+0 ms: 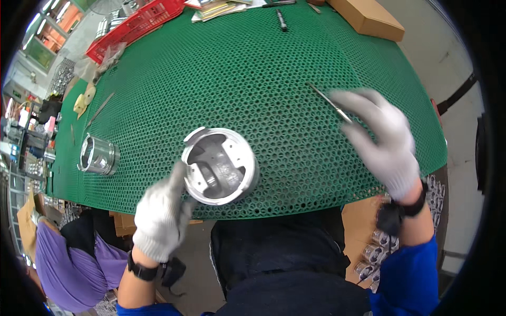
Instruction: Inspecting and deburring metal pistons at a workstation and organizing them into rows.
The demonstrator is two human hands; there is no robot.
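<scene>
A silver metal piston point(230, 152) stands on the green perforated mat with its hollow side up, close to the mat's near edge. My left hand point(161, 215), in a white knit glove, grips the piston at its left side; the fingertips are slightly blurred. To the right, my gloved right hand point(380, 136) is raised over the mat, apart from the piston. Between its thumb and fingers it pinches a thin, pointed metal hand tool point(333, 105), whose tip points up and left. Motion smears this hand.
Another piston point(99, 155) lies on its side at the left, near a thin blade point(100, 111). A red crate point(138, 26), papers point(219, 9), a black marker point(282, 21) and a cardboard box point(369, 20) line the far edge. A person in purple point(79, 263) is at lower left.
</scene>
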